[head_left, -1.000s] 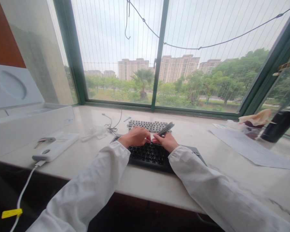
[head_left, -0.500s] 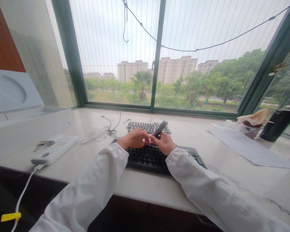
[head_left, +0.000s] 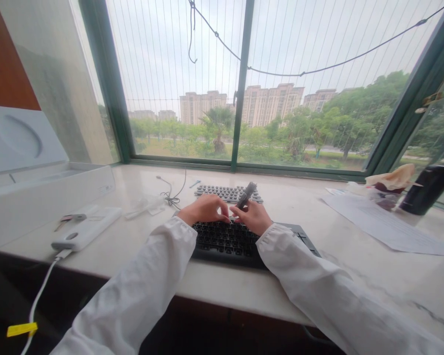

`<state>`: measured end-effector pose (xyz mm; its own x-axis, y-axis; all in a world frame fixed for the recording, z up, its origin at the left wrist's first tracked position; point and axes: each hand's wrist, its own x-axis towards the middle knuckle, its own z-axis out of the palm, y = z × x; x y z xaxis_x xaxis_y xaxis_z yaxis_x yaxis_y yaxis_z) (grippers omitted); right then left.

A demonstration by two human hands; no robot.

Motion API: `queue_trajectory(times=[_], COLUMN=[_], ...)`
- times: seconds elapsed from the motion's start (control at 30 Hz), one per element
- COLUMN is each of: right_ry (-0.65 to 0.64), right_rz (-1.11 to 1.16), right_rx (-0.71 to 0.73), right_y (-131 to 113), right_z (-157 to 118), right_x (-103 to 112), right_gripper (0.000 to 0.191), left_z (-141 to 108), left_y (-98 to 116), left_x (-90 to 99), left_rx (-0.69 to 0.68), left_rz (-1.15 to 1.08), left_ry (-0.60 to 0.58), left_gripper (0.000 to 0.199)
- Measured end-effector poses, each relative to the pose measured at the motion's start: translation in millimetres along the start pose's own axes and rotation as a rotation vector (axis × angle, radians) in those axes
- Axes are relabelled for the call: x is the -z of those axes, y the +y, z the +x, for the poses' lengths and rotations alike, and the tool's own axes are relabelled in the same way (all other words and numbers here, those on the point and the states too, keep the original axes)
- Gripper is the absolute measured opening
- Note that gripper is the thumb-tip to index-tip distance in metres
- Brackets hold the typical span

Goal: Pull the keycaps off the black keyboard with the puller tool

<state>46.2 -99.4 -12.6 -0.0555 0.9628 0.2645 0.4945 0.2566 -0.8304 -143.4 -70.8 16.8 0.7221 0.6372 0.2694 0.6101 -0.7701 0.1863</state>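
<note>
A black keyboard base (head_left: 227, 241) with its keycaps off lies at the front of the white ledge. Behind it are rows of loose keycaps (head_left: 216, 191). My right hand (head_left: 254, 217) is closed round a dark brush-like tool (head_left: 246, 195), which slants up and to the right over the keyboard's back edge. Close beside it, my left hand (head_left: 207, 209) hovers over the upper keys, fingers bent down and together; what its fingertips hold, if anything, is too small to make out.
On the left lie a white power bank (head_left: 91, 228) with keys on it, a white box (head_left: 48, 197), a plastic bag (head_left: 146, 206) and a black cable (head_left: 172, 199). Papers (head_left: 377, 222) and a black bottle (head_left: 427, 190) are at the right.
My hands have drawn slightly apart at the fingertips. The view has shifted a little; the tool remains in my right hand.
</note>
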Motion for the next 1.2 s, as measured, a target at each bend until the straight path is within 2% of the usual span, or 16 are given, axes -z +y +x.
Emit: queue_trajectory(times=[0.2, 0.33, 0.5, 0.8, 1.2], right_ry=[-0.109, -0.201, -0.223, -0.334, -0.256], right_rz=[0.105, 0.180, 0.133, 0.264, 0.223], right_rx=[-0.074, -0.028, 0.035, 0.068, 0.074], right_y=[5, 15, 21, 24, 26], right_z=[4, 10, 14, 16, 16], right_x=[5, 11, 14, 16, 13], right_gripper=[0.031, 0.032, 0.038, 0.042, 0.040], left_z=[0, 0, 1, 1, 2], left_y=[-2, -3, -7, -8, -13], left_x=[0.9, 0.0, -2.7, -3.4, -4.2], left_rx=[-0.008, -0.036, -0.062, -0.081, -0.100], left_rz=[0.015, 0.014, 0.005, 0.010, -0.074], left_ry=[0.014, 0.015, 0.029, 0.041, -0.006], left_gripper=[0.026, 0.028, 0.029, 0.027, 0.015])
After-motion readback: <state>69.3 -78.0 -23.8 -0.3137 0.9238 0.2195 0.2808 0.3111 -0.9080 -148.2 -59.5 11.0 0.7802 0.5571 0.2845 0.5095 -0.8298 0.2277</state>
